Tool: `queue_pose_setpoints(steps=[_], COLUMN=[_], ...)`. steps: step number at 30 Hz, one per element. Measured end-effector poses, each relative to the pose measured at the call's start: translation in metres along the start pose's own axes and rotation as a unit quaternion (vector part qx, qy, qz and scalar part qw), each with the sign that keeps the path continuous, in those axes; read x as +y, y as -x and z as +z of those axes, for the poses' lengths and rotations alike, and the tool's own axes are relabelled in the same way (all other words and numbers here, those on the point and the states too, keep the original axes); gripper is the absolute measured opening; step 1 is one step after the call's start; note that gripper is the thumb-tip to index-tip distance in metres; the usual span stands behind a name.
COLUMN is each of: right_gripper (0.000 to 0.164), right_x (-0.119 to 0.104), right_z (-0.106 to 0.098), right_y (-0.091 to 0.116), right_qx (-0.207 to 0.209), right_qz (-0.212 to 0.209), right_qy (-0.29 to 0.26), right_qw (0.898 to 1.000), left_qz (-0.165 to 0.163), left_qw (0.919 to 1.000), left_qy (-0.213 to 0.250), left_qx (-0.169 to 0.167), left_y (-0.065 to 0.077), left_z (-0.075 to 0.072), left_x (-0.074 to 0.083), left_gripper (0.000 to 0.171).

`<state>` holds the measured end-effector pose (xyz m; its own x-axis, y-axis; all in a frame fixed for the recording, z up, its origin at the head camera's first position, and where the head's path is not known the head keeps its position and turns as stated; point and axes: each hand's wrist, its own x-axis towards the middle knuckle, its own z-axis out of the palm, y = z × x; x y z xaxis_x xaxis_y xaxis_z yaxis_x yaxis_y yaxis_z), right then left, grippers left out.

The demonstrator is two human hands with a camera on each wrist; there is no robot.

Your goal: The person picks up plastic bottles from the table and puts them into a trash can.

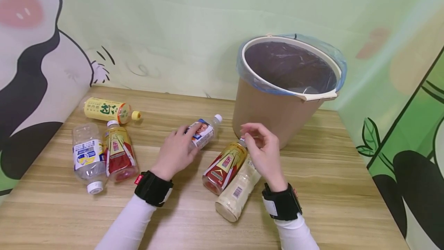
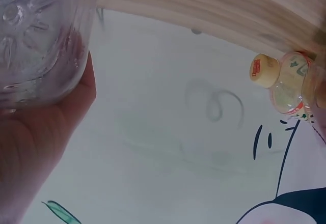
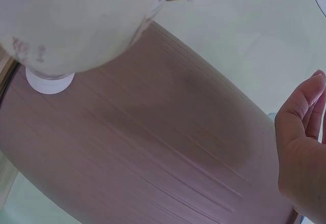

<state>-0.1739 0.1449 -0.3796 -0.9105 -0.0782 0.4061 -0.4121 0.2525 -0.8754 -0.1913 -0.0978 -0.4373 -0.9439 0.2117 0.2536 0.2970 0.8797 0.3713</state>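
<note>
My left hand [image 1: 177, 148] grips a clear plastic bottle [image 1: 205, 133] with a blue and white label, lying on its side, white cap pointing toward the bin. In the left wrist view its clear ribbed base [image 2: 35, 40] fills the upper left, with the thumb against it. The right hand [image 1: 265, 153], fingers loosely bent and holding nothing, hovers over the cap ends of two lying bottles. One is a red and gold drink bottle [image 1: 224, 167]; beside it lies a cream bottle [image 1: 239, 192], partly hidden by that hand. The right wrist view has the hand [image 3: 304, 147] apart from the cream bottle [image 3: 86, 20].
A tan bin [image 1: 267, 115] with a blue liner stands behind the right hand, a clear object inside. At the left of the wooden table [image 1: 180, 219] lie a yellow bottle [image 1: 105, 110], a clear bottle [image 1: 88, 155] and another red and gold bottle [image 1: 120, 151]. A printed backdrop rises behind.
</note>
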Motion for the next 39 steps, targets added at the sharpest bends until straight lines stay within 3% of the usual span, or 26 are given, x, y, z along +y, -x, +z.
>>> queue_pose_setpoints(steps=[5, 11, 14, 21, 24, 26, 31, 39], right_gripper=[0.024, 0.025, 0.029, 0.052, 0.059, 0.061, 0.065, 0.07], right_x=[0.0, 0.0, 0.0, -0.001, -0.001, -0.001, 0.0, 0.0], right_z=[0.001, 0.002, 0.004, 0.011, 0.014, 0.015, 0.016, 0.015], right_y=[0.0, 0.0, 0.001, 0.004, 0.005, 0.006, 0.006, 0.005], right_qx=[0.0, -0.003, -0.021, -0.074, -0.086, -0.092, -0.099, -0.112], right_qz=[-0.002, -0.003, -0.005, -0.041, -0.059, -0.067, -0.072, -0.067], right_qy=[0.004, 0.002, 0.0, 0.009, 0.004, 0.0, 0.001, -0.014], right_qw=[1.0, 1.0, 1.0, 0.996, 0.994, 0.994, 0.992, 0.991], left_qz=[-0.01, 0.014, 0.022, 0.027, 0.028, 0.029, 0.037, 0.047], left_qw=[0.9958, 0.9773, 0.9602, 0.9003, 0.8793, 0.8703, 0.8713, 0.894], left_qy=[0.088, 0.197, 0.265, 0.43, 0.474, 0.491, 0.489, 0.446], left_qx=[0.026, 0.078, 0.086, 0.06, 0.037, 0.025, 0.023, 0.002], left_y=[-0.002, -0.001, 0.0, 0.001, 0.003, 0.004, 0.006, 0.008], left_z=[-0.018, -0.035, -0.037, -0.033, -0.029, -0.027, -0.023, -0.024], left_x=[0.0, 0.008, 0.016, 0.037, 0.044, 0.048, 0.053, 0.057], left_gripper=[0.074, 0.076, 0.076, 0.074, 0.073, 0.072, 0.068, 0.062])
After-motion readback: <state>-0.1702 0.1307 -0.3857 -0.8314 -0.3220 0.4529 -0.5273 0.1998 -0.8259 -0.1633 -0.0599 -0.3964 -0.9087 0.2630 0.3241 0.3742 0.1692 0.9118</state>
